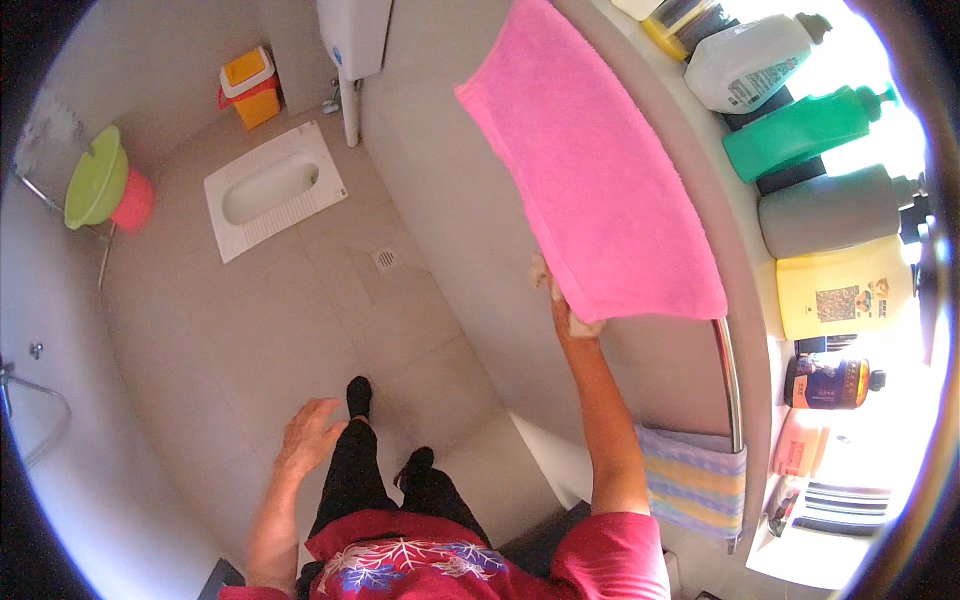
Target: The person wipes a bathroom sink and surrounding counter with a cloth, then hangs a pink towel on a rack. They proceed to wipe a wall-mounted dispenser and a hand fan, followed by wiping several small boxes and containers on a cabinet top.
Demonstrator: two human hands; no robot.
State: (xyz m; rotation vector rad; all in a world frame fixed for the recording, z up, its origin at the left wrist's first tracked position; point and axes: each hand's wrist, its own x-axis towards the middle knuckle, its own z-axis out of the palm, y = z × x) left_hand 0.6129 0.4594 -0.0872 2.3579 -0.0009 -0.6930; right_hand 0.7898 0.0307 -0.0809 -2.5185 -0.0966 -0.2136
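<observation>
1. Tiled floor point(250, 330), beneath the person's feet.
2. Pink towel point(610, 180), draped over the metal rail point(731, 385) along the wall on the person's right.
3. White squat toilet point(218, 225), set in the floor ahead.
4. Striped towel point(692, 480), on the rail's near end.
5. Left grip point(308, 437), open and empty, low over the floor.
6. Right grip point(563, 300), at the pink towel's lower corner, partly hidden; cannot tell how firmly it closes.
7. Pale piece point(585, 326), against the right grip, its kind unclear.

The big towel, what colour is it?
The big towel is bright pink, seen best in the head view.
</observation>
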